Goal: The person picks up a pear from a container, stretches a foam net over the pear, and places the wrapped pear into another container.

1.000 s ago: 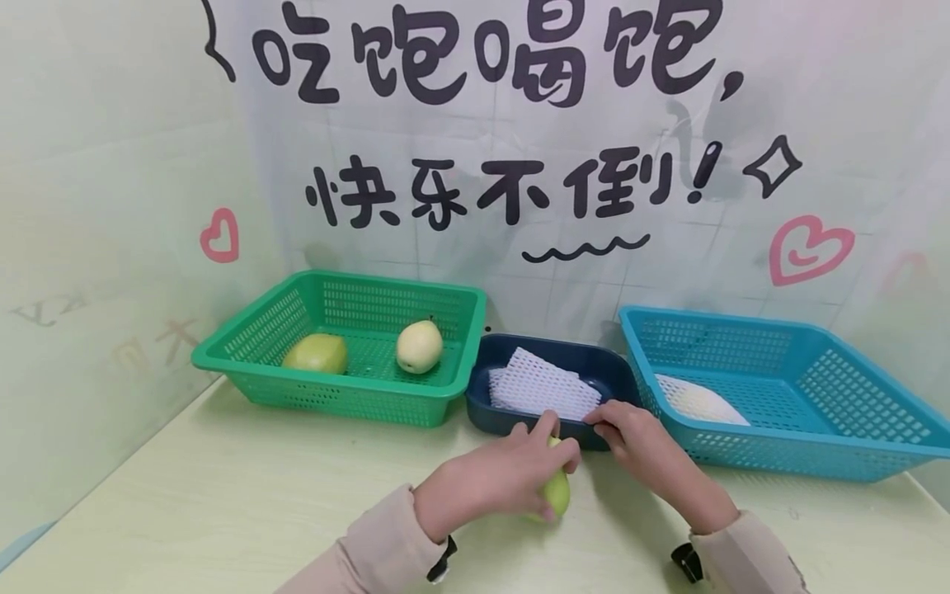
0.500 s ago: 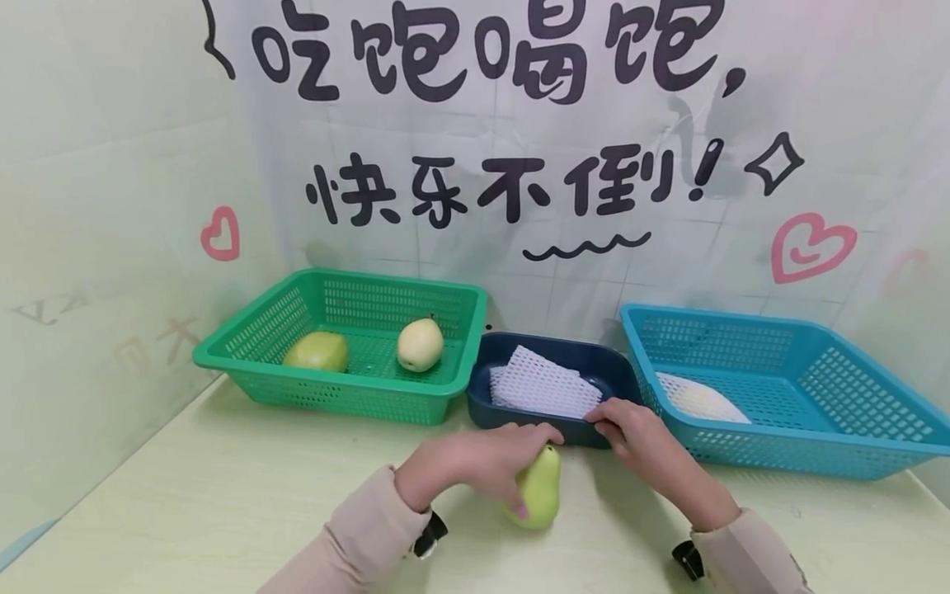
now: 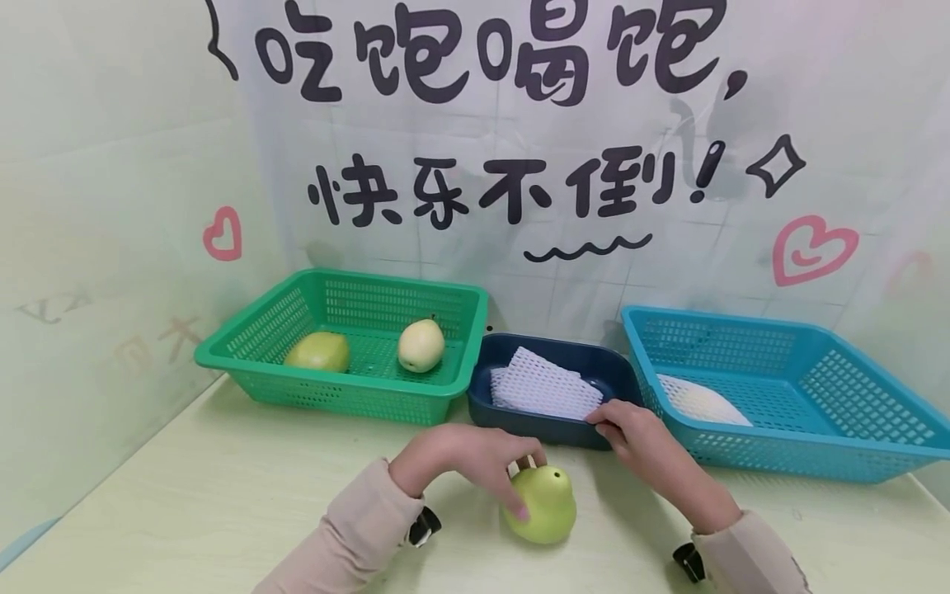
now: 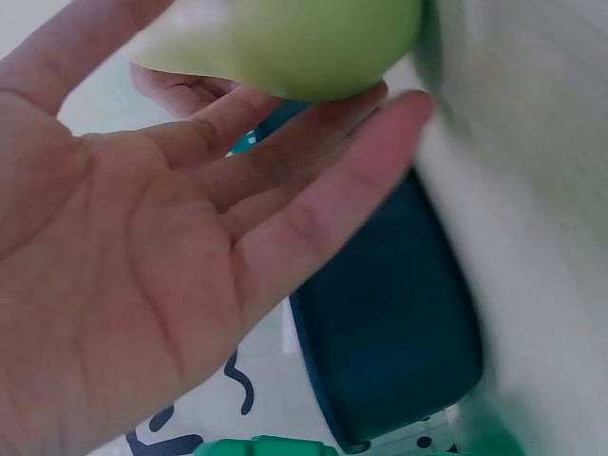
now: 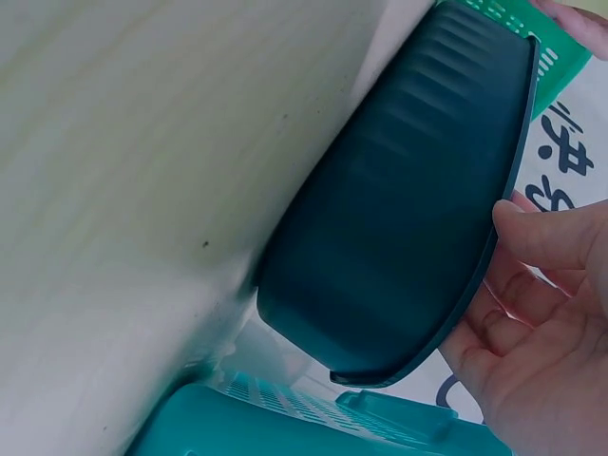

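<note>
A green pear (image 3: 547, 510) stands upright on the table, its stem end tipped toward the head camera. My left hand (image 3: 484, 462) holds it from the left, thumb in front and fingers behind; the left wrist view shows the fingers along the pear's (image 4: 328, 43) side. My right hand (image 3: 644, 444) pinches the front rim of a dark blue plastic basin (image 3: 512, 422), thumb outside, as the right wrist view of the basin (image 5: 408, 199) shows. White foam fruit nets (image 3: 545, 388) lie in the basin.
Left of the basin stands a green basket (image 3: 349, 396) with a yellow-green fruit (image 3: 319, 353) and a pale pear (image 3: 420, 346). To the right, a blue basket (image 3: 801, 452) contains a white net-covered fruit (image 3: 703, 403). A lettered wall sheet (image 3: 475, 272) hangs behind.
The left hand has drawn back slightly left, and the pear has turned from leaning in the grasp to standing with its stem end toward the camera. The right hand stays on the basin rim.
</note>
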